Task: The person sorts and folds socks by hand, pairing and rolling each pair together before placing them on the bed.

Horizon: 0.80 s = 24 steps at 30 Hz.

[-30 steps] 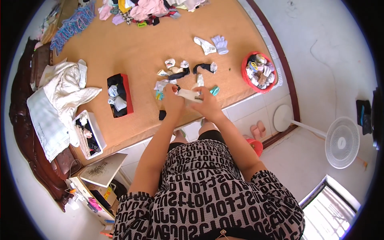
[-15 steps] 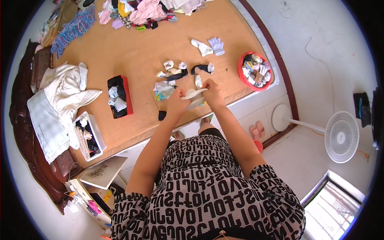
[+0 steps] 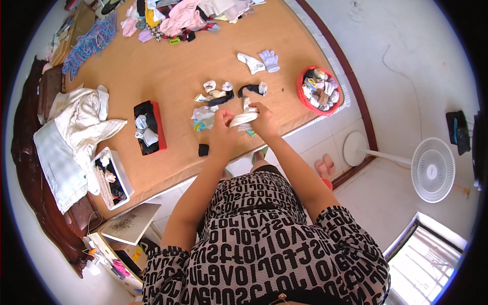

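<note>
Between my two hands, a white sock (image 3: pixel 244 119) is stretched over the near part of the bed mat. My left hand (image 3: pixel 222 129) is closed on one end of it, and my right hand (image 3: pixel 265 121) grips the other. Just beyond lie a dark sock with a pale end (image 3: pixel 252 90) and a small heap of light and dark socks (image 3: pixel 217 93). A pale cloth piece with teal and yellow (image 3: pixel 203 116) rests left of my left hand. Nearer the bed's front edge is a small black folded piece (image 3: pixel 203 150).
Right of my hands stands a red basket (image 3: pixel 301 96) full of socks. To the left are a red-and-black box (image 3: pixel 160 129) and a white bin (image 3: pixel 124 195) holding socks. A clothes heap (image 3: pixel 183 15) lies far off; a white sock (image 3: pixel 250 63) and lavender glove (image 3: pixel 269 60) lie nearer.
The white sock, flatter before, now appears bunched or folded between my hands. Both hands keep hold of it and have shifted slightly; the whole view has moved a little.
</note>
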{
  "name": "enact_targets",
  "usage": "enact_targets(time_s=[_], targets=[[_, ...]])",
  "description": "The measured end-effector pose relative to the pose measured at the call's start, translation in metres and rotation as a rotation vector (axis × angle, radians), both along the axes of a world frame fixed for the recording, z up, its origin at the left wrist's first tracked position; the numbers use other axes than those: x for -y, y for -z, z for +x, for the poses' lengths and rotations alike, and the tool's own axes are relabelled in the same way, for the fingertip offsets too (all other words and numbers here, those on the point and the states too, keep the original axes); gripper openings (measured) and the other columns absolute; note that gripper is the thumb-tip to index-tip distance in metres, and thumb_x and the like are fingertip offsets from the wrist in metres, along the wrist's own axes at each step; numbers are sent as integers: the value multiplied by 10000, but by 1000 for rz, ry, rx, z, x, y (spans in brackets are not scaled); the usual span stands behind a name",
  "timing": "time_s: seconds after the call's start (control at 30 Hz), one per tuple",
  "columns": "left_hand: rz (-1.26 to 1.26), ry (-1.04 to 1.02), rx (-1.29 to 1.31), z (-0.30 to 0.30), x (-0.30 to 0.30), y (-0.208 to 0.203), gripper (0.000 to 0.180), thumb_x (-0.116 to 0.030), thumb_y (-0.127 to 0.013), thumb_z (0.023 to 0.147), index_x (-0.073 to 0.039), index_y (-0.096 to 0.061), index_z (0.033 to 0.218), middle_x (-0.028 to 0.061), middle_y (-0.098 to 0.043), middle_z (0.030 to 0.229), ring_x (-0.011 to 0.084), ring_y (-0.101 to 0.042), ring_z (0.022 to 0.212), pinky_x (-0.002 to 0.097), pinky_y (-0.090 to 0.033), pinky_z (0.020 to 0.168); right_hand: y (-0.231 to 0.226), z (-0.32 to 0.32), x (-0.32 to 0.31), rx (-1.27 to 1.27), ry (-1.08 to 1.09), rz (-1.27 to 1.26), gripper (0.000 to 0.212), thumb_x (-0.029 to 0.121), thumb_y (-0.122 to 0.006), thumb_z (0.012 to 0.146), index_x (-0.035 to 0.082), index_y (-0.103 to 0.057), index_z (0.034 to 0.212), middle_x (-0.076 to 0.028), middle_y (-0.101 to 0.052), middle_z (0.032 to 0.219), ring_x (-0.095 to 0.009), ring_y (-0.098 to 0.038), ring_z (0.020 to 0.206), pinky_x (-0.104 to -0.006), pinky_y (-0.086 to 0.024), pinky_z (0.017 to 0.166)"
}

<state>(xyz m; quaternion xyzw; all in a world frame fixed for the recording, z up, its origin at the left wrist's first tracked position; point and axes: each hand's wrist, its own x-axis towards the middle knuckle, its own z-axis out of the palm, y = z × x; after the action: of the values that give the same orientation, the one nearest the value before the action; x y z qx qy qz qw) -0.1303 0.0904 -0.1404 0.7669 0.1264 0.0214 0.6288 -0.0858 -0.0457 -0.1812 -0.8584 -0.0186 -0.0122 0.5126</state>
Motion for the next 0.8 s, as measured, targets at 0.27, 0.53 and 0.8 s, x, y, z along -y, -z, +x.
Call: enact_targets(time_s=[0.27, 0.53, 0.8], targets=[[-896, -309, -415, 21, -11, 8, 144, -84, -488, 818, -93, -477, 962, 81, -580, 894, 191, -590, 816, 316, -490, 710, -16, 3, 9, -817, -245, 593, 391, -11, -578, 673, -20, -579, 1064, -152, -622, 968, -248, -609, 867, -323, -477, 761], [-1017, -56, -382, 47, 6, -8, 278, -278, -422, 898, -56, -525, 1030, 58, -557, 1017, 175, -534, 967, 340, -440, 827, -47, 10, 10, -857, -307, 1726, 489, 281, -473, 871, -23, -412, 1249, -143, -522, 1214, -280, -515, 1112, -417, -379, 976], [-399, 86, -319, 66, -25, 7, 243, -303, -496, 913, -84, -513, 1018, 26, -592, 866, 142, -587, 758, 268, -482, 629, -53, 32, 21, -912, -360, 1347, 535, 423, -434, 913, 13, -433, 1256, -118, -544, 1191, -232, -541, 1085, -340, -427, 926]])
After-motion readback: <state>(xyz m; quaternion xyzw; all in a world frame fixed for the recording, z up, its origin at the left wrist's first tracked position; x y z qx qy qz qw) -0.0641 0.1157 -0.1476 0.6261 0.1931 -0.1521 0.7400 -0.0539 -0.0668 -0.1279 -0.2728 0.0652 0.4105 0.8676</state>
